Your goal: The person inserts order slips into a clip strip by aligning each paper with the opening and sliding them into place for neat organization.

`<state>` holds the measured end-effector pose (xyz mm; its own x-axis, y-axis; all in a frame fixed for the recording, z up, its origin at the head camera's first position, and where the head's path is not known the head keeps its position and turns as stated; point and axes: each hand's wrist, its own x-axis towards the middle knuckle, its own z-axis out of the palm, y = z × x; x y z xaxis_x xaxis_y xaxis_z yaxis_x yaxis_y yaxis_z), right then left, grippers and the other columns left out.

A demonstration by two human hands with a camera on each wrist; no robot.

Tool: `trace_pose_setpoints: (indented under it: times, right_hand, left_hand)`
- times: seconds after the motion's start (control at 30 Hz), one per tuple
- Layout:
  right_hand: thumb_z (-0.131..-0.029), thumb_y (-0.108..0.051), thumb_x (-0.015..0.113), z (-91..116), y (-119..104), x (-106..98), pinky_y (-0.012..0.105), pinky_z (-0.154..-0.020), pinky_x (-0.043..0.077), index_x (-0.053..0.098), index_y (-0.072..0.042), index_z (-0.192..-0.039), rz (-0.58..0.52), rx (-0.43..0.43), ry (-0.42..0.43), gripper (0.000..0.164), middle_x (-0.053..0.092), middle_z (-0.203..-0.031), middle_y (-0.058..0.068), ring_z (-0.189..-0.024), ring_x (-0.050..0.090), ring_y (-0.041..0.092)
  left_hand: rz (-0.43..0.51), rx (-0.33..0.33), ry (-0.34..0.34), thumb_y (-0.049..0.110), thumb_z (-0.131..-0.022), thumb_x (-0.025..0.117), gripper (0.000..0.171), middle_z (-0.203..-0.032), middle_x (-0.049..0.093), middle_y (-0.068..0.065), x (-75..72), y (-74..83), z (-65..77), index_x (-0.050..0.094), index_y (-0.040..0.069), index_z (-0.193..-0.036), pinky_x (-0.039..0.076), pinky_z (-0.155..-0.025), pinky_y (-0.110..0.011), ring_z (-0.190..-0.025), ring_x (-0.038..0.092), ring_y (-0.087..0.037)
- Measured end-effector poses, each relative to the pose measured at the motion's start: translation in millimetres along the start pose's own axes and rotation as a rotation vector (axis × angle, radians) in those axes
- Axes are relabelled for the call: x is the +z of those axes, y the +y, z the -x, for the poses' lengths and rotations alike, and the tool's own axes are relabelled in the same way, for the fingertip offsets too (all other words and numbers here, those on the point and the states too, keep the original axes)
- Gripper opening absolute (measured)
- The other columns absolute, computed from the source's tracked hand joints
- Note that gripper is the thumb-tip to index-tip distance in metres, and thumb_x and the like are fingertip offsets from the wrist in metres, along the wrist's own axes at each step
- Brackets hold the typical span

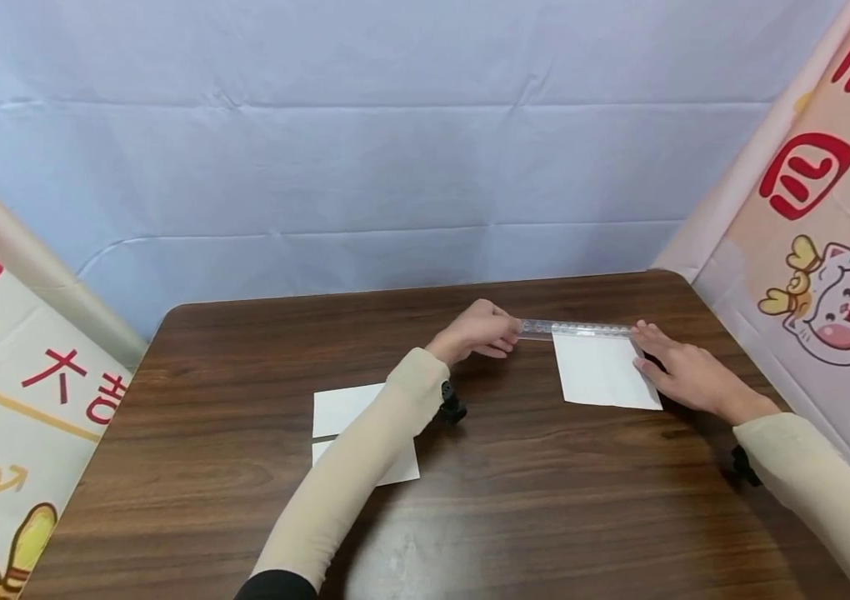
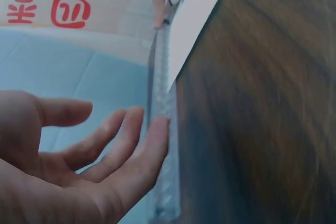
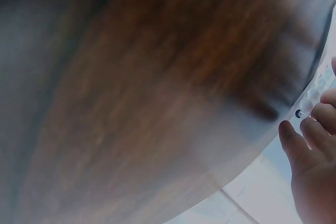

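A clear ruler [image 1: 536, 328] lies along the far edge of a white sheet of paper [image 1: 601, 371] on the right half of the table. At the ruler's left end is my left hand [image 1: 479, 329]; in the left wrist view its thumb stands apart and loosely bent fingertips touch the side of the ruler [image 2: 167, 171]. My right hand [image 1: 683, 375] rests with extended fingers over the ruler's right end and the paper's right edge. The right wrist view catches that hand [image 3: 317, 169] only at its right border.
Two white paper pieces, one farther [image 1: 342, 408] and one nearer [image 1: 398, 468], lie partly hidden under my left forearm. The brown wooden table [image 1: 207, 433] ends at a pale cloth backdrop [image 1: 395, 167]. Printed banners stand left [image 1: 27, 400] and right [image 1: 740, 217].
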<state>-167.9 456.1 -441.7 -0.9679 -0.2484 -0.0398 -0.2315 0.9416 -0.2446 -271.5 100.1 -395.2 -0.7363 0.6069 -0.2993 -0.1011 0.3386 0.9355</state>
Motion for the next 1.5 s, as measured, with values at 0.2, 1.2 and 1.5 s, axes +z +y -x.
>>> trace_pose_setpoints:
  times: [0.2, 1.2, 1.5]
  right_hand:
    - [-0.112, -0.034, 0.053, 1, 1, -1, 0.073, -0.115, 0.037, 0.038, 0.005, -0.160, 0.007, -0.010, 0.017, 0.063, 0.030, -0.167, 0.033, -0.153, 0.033, 0.053]
    - [-0.117, -0.038, 0.035, 0, 0, 0, 0.073, -0.119, 0.032, 0.028, 0.004, -0.163, -0.010, 0.008, -0.035, 0.063, 0.019, -0.172, 0.031, -0.159, 0.022, 0.051]
    - [-0.117, -0.036, 0.034, 6, 8, 9, 0.028, -0.136, -0.007, 0.013, 0.005, -0.166, -0.032, -0.051, -0.040, 0.068, 0.006, -0.174, 0.030, -0.163, 0.007, 0.049]
  left_hand:
    - [-0.271, 0.060, -0.002, 0.024, -0.110, 0.055, 0.034, -0.119, 0.072, -0.019, -22.2, -2.4, 19.5, 0.070, -0.005, -0.121, 0.065, -0.092, -0.039, -0.100, 0.070, -0.030]
    - [-1.139, 0.186, 0.129, 0.058, -0.110, 0.044, 0.072, -0.159, 0.051, -0.019, -91.2, -81.6, 131.9, 0.049, 0.003, -0.155, 0.055, -0.114, -0.050, -0.140, 0.060, -0.033]
    - [-1.209, 0.177, 0.076, 0.060, -0.110, 0.042, 0.080, -0.172, 0.031, -0.019, -99.4, -100.4, 152.9, 0.035, 0.000, -0.162, 0.045, -0.124, -0.049, -0.161, 0.033, -0.030]
